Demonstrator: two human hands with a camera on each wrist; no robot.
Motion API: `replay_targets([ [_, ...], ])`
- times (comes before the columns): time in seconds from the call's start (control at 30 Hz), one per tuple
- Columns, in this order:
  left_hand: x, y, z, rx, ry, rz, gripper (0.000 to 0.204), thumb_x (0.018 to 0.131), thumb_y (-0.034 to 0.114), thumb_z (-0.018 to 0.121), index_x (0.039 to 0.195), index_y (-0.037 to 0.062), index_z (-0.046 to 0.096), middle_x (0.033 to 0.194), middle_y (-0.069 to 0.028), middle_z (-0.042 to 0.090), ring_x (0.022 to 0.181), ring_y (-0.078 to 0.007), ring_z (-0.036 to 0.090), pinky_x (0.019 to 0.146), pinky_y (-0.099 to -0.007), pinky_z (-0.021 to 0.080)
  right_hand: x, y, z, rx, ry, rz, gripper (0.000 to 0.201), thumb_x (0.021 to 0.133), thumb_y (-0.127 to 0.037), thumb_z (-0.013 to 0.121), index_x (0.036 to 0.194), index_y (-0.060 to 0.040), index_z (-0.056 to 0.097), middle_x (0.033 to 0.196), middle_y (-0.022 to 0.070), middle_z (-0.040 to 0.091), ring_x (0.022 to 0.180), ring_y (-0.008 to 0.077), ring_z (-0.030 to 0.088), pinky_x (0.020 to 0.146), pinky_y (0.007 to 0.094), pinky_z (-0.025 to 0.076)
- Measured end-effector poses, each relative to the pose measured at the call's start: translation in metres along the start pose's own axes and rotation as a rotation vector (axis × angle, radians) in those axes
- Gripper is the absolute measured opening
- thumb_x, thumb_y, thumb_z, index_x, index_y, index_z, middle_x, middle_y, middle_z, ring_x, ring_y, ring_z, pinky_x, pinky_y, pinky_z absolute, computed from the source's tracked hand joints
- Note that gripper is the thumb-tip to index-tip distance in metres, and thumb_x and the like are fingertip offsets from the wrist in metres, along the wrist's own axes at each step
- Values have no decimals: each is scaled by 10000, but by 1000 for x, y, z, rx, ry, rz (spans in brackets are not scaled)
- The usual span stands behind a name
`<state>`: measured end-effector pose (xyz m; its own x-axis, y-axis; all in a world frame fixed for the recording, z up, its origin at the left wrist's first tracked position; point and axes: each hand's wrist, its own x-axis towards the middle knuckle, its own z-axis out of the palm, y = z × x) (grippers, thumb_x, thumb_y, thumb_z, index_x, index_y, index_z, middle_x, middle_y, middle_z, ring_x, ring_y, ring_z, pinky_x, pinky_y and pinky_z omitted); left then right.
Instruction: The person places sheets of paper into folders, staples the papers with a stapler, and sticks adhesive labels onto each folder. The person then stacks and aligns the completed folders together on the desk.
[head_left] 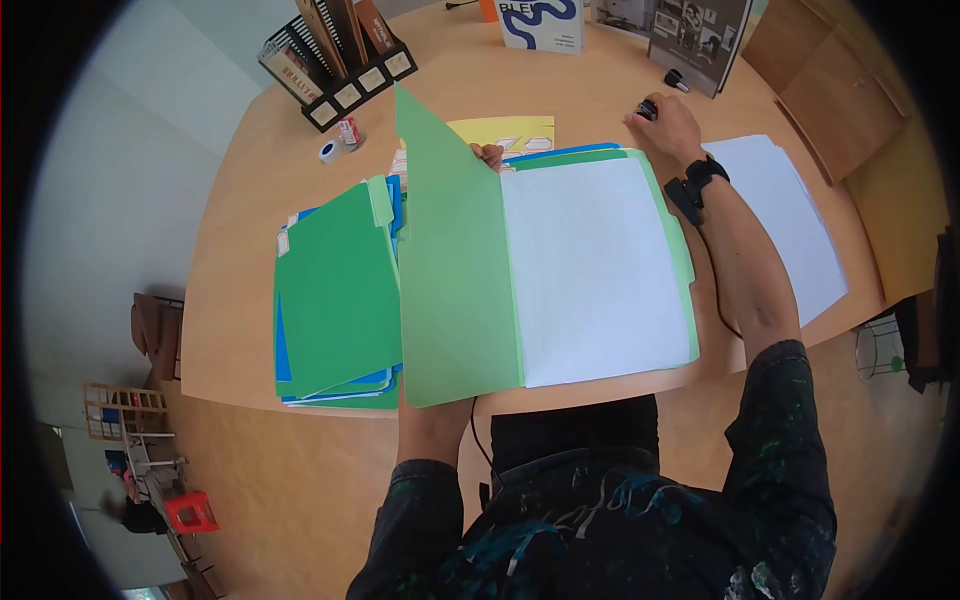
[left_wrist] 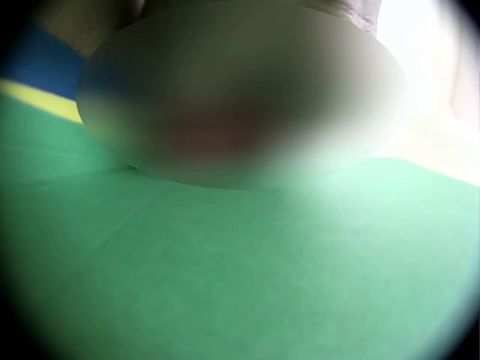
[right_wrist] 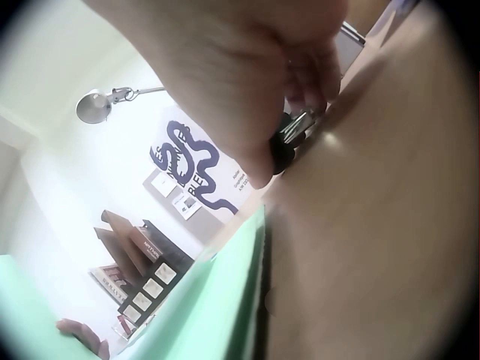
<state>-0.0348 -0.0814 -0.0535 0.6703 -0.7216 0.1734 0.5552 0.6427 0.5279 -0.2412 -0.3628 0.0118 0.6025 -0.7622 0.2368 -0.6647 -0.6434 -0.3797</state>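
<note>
A light green folder [head_left: 455, 290] lies open, with white paper [head_left: 600, 270] on its right side and its left cover raised. My left hand [head_left: 488, 156] is mostly hidden behind that cover; its fingers curl over the top edge and hold it. In the left wrist view, a green folder surface [left_wrist: 240, 262] fills the lower part, and a blur covers the hand. Beyond the folder's top right corner, my right hand [head_left: 668, 125] pinches a black binder clip [right_wrist: 283, 146] with shiny metal handles, close over the table.
Left of the open folder is a stack of green and blue folders [head_left: 335, 290]. White sheets [head_left: 790, 220] lie under the right forearm. Another black clip [head_left: 676, 80], a tape roll [head_left: 329, 152], a black organizer [head_left: 360, 88] and standing books [head_left: 700, 40] are farther back.
</note>
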Motion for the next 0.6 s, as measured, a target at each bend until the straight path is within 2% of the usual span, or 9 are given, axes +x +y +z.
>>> replay_targets([
  [0.07,-3,4,11,-7,13,-18,81,1021,91,580,974,27,593,1082,-115,643,1151,-238,633,1161,-335,449,-4,-14,-10,74,-14,-45,599,852,-419,733,1269,-2,635,1194,207,681,1093,341,663,950,417,515],
  [0.13,-12,13,32,236,141,-40,64,1014,89,588,1020,25,593,1129,-128,638,1150,-232,634,1130,-334,487,-11,-36,-15,144,-31,-91,575,843,-399,741,1249,-3,645,1159,191,698,1045,339,675,934,415,520],
  [0.17,-15,16,32,236,147,-39,64,1014,89,588,1020,25,593,1129,-128,638,1150,-232,634,1130,-334,487,-15,-50,-14,345,-109,-260,559,835,-386,749,1227,1,655,1116,180,709,996,329,676,909,414,524],
  [0.2,-18,19,32,244,75,-51,100,1006,93,601,1079,25,594,1150,-128,634,1139,-231,637,1107,-329,500,-20,-65,-11,546,-189,-428,543,826,-373,756,1205,5,665,1074,169,721,947,319,677,884,413,527],
  [0.27,-21,19,30,254,8,-65,159,998,96,614,1139,24,595,1172,-128,629,1127,-229,640,1084,-324,514,-35,-99,-3,525,-260,-605,529,806,-320,793,1169,45,673,987,185,701,925,265,664,834,370,515],
  [0.4,-12,13,33,193,92,-30,83,983,56,630,1023,6,577,1096,-128,621,1073,-236,644,1066,-331,524,-59,-152,-2,356,-355,-642,491,786,-301,803,1133,32,704,981,170,708,914,264,663,808,369,514],
  [0.47,-2,8,25,167,135,-15,80,975,36,638,965,-2,568,1059,-128,617,1046,-240,646,1056,-334,530,-63,-159,9,146,-312,-556,458,768,-297,813,1100,8,731,954,150,717,894,268,663,789,373,512],
  [0.53,5,5,16,141,179,-7,109,968,16,646,907,-11,559,1021,-128,613,1019,-243,648,1047,-338,535,-60,-146,13,174,-282,-533,449,773,-312,818,1093,-9,735,953,133,732,893,266,677,797,374,519],
  [0.6,16,2,-8,113,123,-46,86,973,54,649,962,-8,590,1058,-142,628,1071,-244,641,1058,-344,528,-49,-117,23,428,-52,-378,419,779,-371,796,1005,-22,742,928,146,741,867,285,706,768,382,532],
])
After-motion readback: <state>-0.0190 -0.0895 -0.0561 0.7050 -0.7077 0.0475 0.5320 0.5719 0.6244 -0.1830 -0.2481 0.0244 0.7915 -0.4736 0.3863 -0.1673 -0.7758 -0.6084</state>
